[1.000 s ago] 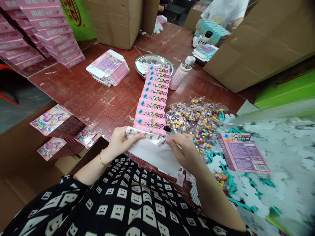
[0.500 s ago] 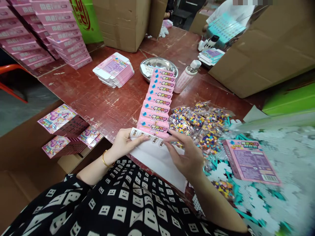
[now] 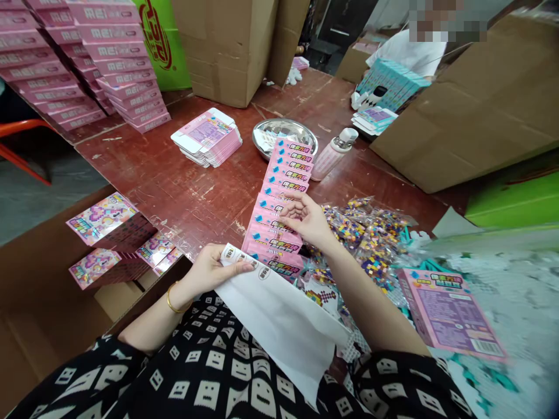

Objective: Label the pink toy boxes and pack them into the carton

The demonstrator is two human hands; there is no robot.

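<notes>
- My left hand [image 3: 207, 270] is pinching the upper left corner of a white paper sheet with oval printed labels [image 3: 279, 314], my thumb lying across its face.
- The sheet is slanting down to the right in front of me, its lower corner hanging over my black shirt with white square faces [image 3: 236, 366]; the oval labels are showing along its top edge, beside my thumb.
- My right hand [image 3: 308, 221] is hovering over the middle of a long row of pink cardboard boxes with colourful lettering [image 3: 286, 166], fingers bending and thumb close to them; I cannot tell whether anything is sitting between the tips, or whether they are touching a box.
- The row is running away from me across the red, scuffed tabletop [image 3: 148, 174], its near end lying just beyond the sheet.
- Right of the row, clear plastic bags of tiny multicoloured pieces [image 3: 375, 244] are lying heaped.
- Farther right, a pink and purple printed box [image 3: 454, 314] is lying among white and teal plastic pieces.
- Near the row's far end, a shiny round metal bowl [image 3: 309, 137] and a pink bottle with a white cap [image 3: 332, 156] are standing.
- Left of the bowl, flat pink and white cartons [image 3: 209, 137] are lying stacked.
</notes>
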